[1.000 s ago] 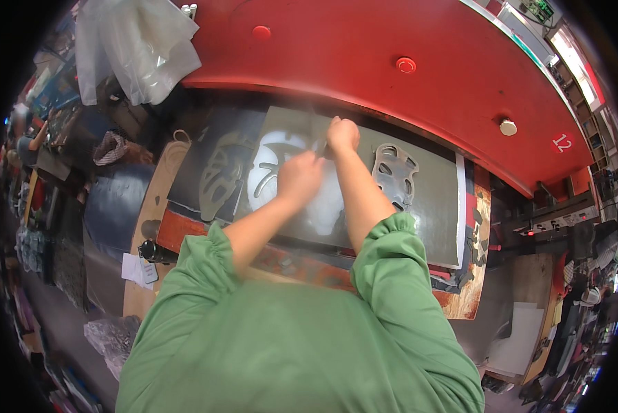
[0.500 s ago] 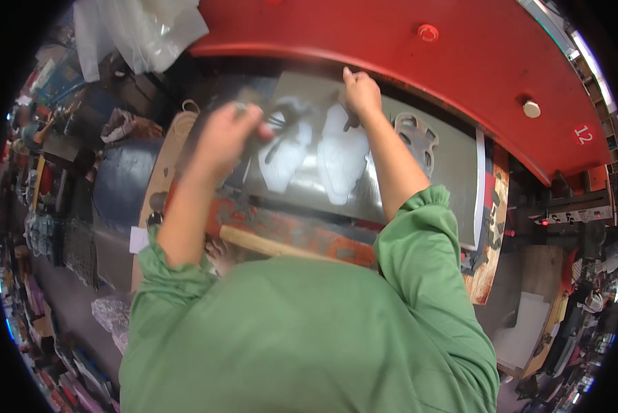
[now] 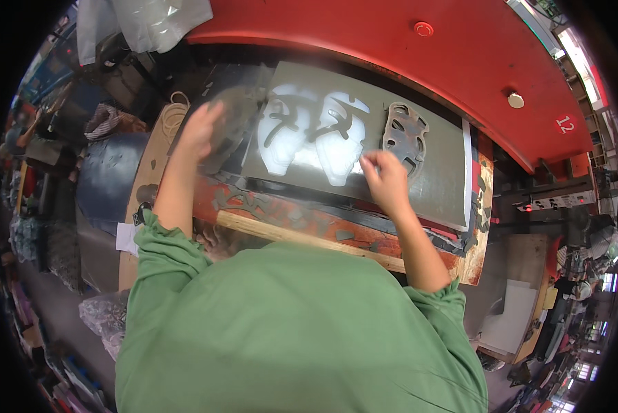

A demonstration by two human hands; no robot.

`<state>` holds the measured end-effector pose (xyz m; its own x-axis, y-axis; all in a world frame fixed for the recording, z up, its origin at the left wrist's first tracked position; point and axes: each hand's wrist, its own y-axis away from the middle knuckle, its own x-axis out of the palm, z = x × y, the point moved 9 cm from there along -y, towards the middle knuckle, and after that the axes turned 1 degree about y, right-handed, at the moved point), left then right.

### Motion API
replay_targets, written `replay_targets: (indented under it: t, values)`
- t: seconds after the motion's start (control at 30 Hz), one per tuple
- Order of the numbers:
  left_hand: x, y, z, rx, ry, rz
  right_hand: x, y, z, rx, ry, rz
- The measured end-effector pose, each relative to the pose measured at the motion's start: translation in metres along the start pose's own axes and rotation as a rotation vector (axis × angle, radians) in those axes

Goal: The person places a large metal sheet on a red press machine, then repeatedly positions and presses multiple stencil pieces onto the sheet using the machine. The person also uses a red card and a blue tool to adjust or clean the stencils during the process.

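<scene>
On the grey plate (image 3: 433,186) lie two white sole-shaped patches, a left patch (image 3: 281,141) and a right patch (image 3: 338,148), with thin dark curved strips across both. A metal cutting die (image 3: 405,134) with several holes rests on the plate to their right. My right hand (image 3: 389,182) hovers at the right patch's edge, just left of the die, fingers curled together; what they hold, if anything, is hidden. Left of the plate, my left hand (image 3: 200,132) is blurred, its fingers apparently stretched out. Beside it is a smeared dark sheet-like scrap (image 3: 237,127), with no grip on it visible.
A red machine beam (image 3: 364,34) with a red button (image 3: 423,29) spans the far side. Dark scraps (image 3: 281,213) litter the front ledge, behind a wooden bar (image 3: 302,241). Coiled cord (image 3: 176,109) lies at left; clear plastic bags (image 3: 144,24) hang at upper left.
My right hand has come back toward me from the plate's far edge. My left hand has moved left, off the plate. The patches and the die are now less covered by my arms.
</scene>
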<state>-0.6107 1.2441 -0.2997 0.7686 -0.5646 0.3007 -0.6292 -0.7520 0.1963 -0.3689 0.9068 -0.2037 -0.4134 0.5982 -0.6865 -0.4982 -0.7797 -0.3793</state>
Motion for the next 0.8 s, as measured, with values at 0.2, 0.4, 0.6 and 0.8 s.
replay_targets:
  t: [0.2, 0.4, 0.6, 0.8]
  values:
    - [-0.030, 0.042, 0.020, 0.219, -0.984, -0.482, 0.000, 0.098, -0.017, 0.205, 0.067, 0.078]
    - [0.053, 0.097, -0.006, 0.761, -1.334, -0.395, 0.009, 0.137, -0.028, 0.329, 0.145, 0.046]
    - [0.082, 0.125, 0.024, 0.657, -1.081, -0.183, 0.002, 0.146, -0.029, 0.346, 0.024, -0.160]
    - [0.100, 0.130, 0.025, 0.680, -1.366, -0.039, -0.047, 0.138, -0.032, 0.337, 0.271, -0.410]
